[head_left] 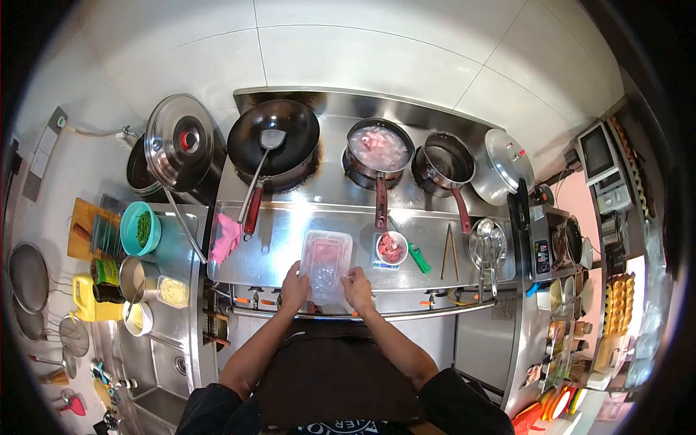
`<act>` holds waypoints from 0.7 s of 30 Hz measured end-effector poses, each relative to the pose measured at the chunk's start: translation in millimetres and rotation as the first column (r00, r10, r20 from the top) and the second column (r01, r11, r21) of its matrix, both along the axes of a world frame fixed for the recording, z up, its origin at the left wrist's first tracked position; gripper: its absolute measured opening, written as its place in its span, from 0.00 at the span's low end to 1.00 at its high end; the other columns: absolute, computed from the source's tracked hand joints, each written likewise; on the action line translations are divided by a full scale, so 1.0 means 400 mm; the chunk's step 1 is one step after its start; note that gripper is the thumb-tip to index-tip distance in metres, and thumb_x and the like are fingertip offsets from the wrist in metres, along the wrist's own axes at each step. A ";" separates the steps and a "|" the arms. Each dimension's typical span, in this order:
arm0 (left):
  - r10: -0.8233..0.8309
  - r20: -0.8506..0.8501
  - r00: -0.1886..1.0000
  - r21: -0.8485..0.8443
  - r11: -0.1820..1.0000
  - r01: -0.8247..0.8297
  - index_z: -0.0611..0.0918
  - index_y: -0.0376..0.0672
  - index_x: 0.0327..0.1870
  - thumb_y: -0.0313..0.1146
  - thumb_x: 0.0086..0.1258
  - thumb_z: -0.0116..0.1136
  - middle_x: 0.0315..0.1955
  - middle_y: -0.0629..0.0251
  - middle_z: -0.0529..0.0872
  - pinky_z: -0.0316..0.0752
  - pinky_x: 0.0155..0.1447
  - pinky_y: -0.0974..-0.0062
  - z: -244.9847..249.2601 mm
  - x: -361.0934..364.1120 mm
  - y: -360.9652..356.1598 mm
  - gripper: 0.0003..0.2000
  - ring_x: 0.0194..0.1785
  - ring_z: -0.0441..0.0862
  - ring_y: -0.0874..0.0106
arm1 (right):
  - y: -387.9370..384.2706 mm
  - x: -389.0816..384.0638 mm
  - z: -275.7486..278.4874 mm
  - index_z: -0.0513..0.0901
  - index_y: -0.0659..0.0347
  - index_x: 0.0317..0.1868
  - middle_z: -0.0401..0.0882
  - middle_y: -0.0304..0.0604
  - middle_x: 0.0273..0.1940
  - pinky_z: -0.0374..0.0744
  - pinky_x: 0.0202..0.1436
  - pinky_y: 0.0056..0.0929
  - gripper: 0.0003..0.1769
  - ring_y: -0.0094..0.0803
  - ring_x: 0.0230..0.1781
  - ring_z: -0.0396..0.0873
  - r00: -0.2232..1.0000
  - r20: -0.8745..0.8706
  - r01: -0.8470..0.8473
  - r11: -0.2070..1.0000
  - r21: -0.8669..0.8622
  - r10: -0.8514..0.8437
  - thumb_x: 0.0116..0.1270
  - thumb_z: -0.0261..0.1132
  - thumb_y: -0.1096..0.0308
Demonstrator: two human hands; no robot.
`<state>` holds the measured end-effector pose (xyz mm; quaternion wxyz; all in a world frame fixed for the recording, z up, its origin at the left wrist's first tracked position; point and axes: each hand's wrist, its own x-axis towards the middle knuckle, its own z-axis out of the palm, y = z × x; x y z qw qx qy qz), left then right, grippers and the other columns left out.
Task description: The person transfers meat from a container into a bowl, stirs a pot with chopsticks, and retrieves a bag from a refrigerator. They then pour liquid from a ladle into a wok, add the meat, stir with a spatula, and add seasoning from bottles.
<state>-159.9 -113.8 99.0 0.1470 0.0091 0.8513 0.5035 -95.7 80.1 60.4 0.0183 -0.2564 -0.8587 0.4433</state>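
Note:
Both my hands grip a clear plastic food container at its near corners, over the front edge of the steel stove counter. Pinkish contents show through it toward the far end. My left hand is closed on the left corner, and my right hand pinches the right one. To the right of the container stands a small white bowl of raw meat pieces. Beside that bowl lies a green-handled tool. Behind, a saucepan holds pale pink meat pieces in cloudy liquid.
A wok with a spatula sits back left, a pink cloth near its handle. A second saucepan and a lidded pot stand right. Chopsticks and ladles lie on the counter. Left is a turquoise bowl of greens.

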 end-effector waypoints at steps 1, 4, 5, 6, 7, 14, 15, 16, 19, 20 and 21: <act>-0.007 0.003 1.000 -0.007 1.000 0.007 0.72 0.36 0.65 0.30 0.69 0.57 0.50 0.47 0.83 0.75 0.57 0.62 -0.002 -0.002 0.000 0.23 0.51 0.83 0.55 | 0.006 0.001 0.027 0.75 0.63 0.47 0.83 0.57 0.35 0.78 0.40 0.46 0.18 0.51 0.35 0.82 0.999 0.042 -0.001 0.999 -0.040 0.003 0.64 0.67 0.61; -0.023 0.004 1.000 -0.022 1.000 0.023 0.71 0.39 0.66 0.26 0.68 0.57 0.50 0.50 0.84 0.77 0.55 0.64 -0.031 -0.001 -0.004 0.24 0.50 0.85 0.59 | 0.019 0.000 0.024 0.76 0.62 0.48 0.84 0.60 0.39 0.77 0.48 0.50 0.19 0.58 0.44 0.82 0.991 0.134 0.009 0.995 -0.104 0.005 0.63 0.67 0.58; -0.028 -0.001 1.000 -0.026 0.999 0.028 0.71 0.39 0.66 0.26 0.68 0.57 0.50 0.51 0.84 0.77 0.56 0.65 -0.045 -0.003 -0.007 0.24 0.51 0.84 0.60 | 0.020 -0.001 0.015 0.76 0.62 0.48 0.84 0.60 0.40 0.77 0.48 0.50 0.20 0.58 0.44 0.82 0.987 0.160 0.013 0.993 -0.117 0.006 0.63 0.67 0.58; -0.034 -0.005 0.999 -0.031 0.999 0.034 0.72 0.40 0.66 0.26 0.68 0.57 0.50 0.51 0.84 0.77 0.56 0.65 -0.059 -0.005 -0.010 0.23 0.51 0.84 0.61 | 0.018 -0.005 0.028 0.76 0.62 0.49 0.84 0.59 0.39 0.77 0.49 0.50 0.20 0.57 0.45 0.82 0.981 0.193 0.006 0.996 -0.086 0.010 0.63 0.67 0.57; -0.005 0.026 1.000 -0.016 1.000 0.005 0.72 0.40 0.65 0.27 0.68 0.58 0.50 0.51 0.84 0.77 0.55 0.65 -0.067 -0.007 -0.010 0.23 0.51 0.84 0.60 | 0.017 -0.009 0.055 0.76 0.61 0.49 0.84 0.59 0.39 0.77 0.49 0.50 0.21 0.57 0.45 0.82 0.974 0.228 -0.001 0.998 -0.055 0.013 0.63 0.66 0.56; -0.111 0.199 0.974 0.162 0.984 0.079 0.73 0.40 0.65 0.30 0.64 0.65 0.48 0.50 0.86 0.77 0.57 0.65 -0.155 -0.055 -0.060 0.27 0.50 0.84 0.60 | 0.037 0.006 -0.051 0.77 0.59 0.51 0.84 0.59 0.41 0.78 0.51 0.48 0.24 0.58 0.46 0.82 0.977 0.208 0.000 0.983 -0.186 0.039 0.67 0.63 0.47; -0.148 0.221 0.964 0.224 0.970 0.098 0.73 0.39 0.66 0.30 0.63 0.66 0.47 0.50 0.86 0.78 0.57 0.65 -0.167 -0.061 -0.066 0.28 0.50 0.84 0.60 | 0.033 0.009 -0.042 0.77 0.61 0.52 0.84 0.59 0.42 0.78 0.51 0.48 0.26 0.58 0.46 0.82 0.979 0.201 -0.008 0.987 -0.159 0.040 0.67 0.62 0.46; -0.157 0.263 0.952 0.221 0.970 0.099 0.71 0.39 0.67 0.30 0.63 0.66 0.50 0.47 0.84 0.77 0.58 0.63 -0.148 -0.068 -0.062 0.29 0.51 0.83 0.58 | 0.026 0.008 -0.021 0.77 0.62 0.52 0.84 0.60 0.42 0.78 0.51 0.48 0.28 0.57 0.46 0.83 0.981 0.191 -0.015 0.991 -0.131 0.040 0.68 0.61 0.44; -0.162 0.241 0.957 0.004 0.986 0.166 0.67 0.40 0.70 0.31 0.62 0.66 0.58 0.42 0.77 0.74 0.62 0.57 -0.061 -0.087 -0.045 0.34 0.58 0.78 0.50 | 0.003 0.030 0.000 0.75 0.69 0.56 0.84 0.63 0.42 0.78 0.51 0.48 0.35 0.57 0.46 0.83 0.988 0.152 0.054 0.987 -0.149 -0.031 0.69 0.59 0.40; -0.172 0.119 0.978 -0.202 0.960 0.194 0.65 0.40 0.71 0.31 0.62 0.67 0.61 0.41 0.73 0.73 0.63 0.56 -0.028 -0.099 -0.022 0.35 0.61 0.76 0.48 | 0.000 0.038 -0.003 0.74 0.71 0.57 0.84 0.64 0.42 0.78 0.51 0.47 0.37 0.57 0.47 0.83 0.988 0.134 0.099 0.981 -0.167 -0.077 0.69 0.59 0.39; -0.209 -0.005 0.978 -0.398 0.898 0.190 0.63 0.41 0.73 0.32 0.61 0.67 0.64 0.40 0.70 0.72 0.65 0.54 0.023 -0.108 0.010 0.37 0.64 0.73 0.46 | -0.009 0.056 -0.027 0.73 0.70 0.58 0.84 0.61 0.41 0.80 0.48 0.45 0.38 0.53 0.45 0.84 0.972 0.198 0.167 0.968 -0.186 -0.130 0.69 0.58 0.38</act>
